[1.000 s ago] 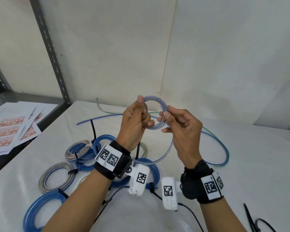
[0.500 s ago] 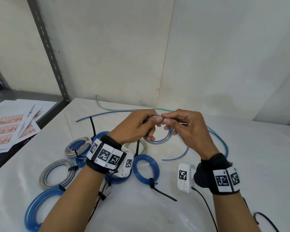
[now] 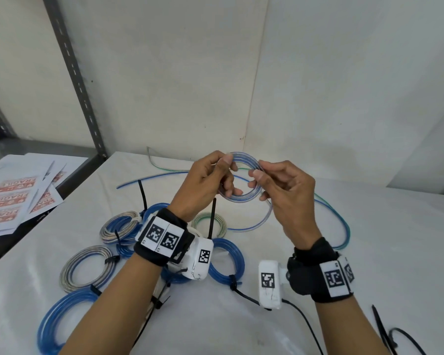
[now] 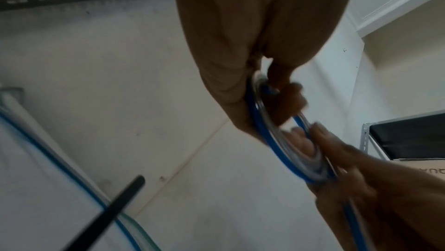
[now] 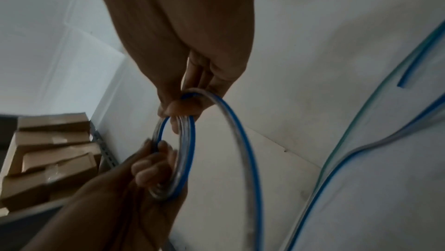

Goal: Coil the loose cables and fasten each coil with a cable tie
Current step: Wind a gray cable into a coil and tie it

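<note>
Left hand (image 3: 205, 181) fingers pinch left side of clear blue-striped coil (image 3: 244, 197), held above table (image 3: 369, 265) middle. Right hand (image 3: 285, 185) fingers pinch coil's right side; loose tail drops to table.

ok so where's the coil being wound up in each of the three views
Head: the coil sits just above centre, held up between the left hand and the right hand.
Left wrist: right of centre, running diagonally, blurred.
Right wrist: centre, a ring seen nearly edge-on.
Shared landmark: the blue stripe along the clear cable, and both hands gripping opposite sides.
</note>
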The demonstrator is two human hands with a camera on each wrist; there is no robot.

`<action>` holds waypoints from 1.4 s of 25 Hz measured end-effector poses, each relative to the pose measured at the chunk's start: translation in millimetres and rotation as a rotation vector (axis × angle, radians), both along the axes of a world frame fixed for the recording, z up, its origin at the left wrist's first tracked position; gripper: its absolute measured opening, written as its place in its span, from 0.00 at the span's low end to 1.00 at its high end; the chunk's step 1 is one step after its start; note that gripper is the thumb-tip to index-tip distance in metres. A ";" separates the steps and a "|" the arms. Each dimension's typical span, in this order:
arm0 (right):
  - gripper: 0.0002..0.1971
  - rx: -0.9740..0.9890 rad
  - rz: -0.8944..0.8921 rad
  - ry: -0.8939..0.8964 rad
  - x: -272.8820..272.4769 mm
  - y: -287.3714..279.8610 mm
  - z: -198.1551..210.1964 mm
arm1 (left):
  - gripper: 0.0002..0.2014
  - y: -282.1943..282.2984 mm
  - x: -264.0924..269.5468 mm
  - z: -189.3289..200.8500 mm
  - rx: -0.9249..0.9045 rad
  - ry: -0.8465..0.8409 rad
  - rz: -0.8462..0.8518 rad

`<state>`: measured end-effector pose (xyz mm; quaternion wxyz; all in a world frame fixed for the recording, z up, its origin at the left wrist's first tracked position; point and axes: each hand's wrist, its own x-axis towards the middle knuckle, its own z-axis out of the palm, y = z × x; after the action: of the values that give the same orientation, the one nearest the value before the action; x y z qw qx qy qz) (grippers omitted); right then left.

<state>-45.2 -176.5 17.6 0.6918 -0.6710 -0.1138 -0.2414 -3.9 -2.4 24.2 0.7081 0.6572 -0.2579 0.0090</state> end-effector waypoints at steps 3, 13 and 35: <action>0.05 -0.226 0.105 0.049 -1.0 -18.1 2.9 | 0.14 9.9 1.4 1.2 0.241 -0.048 -0.065; 0.11 -0.039 0.062 0.057 -1.5 -10.4 0.8 | 0.18 2.2 4.5 0.1 -0.027 -0.032 0.046; 0.09 0.111 -0.034 0.044 -5.4 12.6 -2.1 | 0.16 -12.9 -4.3 1.4 -0.308 0.092 0.019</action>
<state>-50.6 -164.0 15.5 0.7260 -0.6386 -0.0733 -0.2442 -8.2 -15.3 25.5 0.8116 0.5428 -0.2144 0.0252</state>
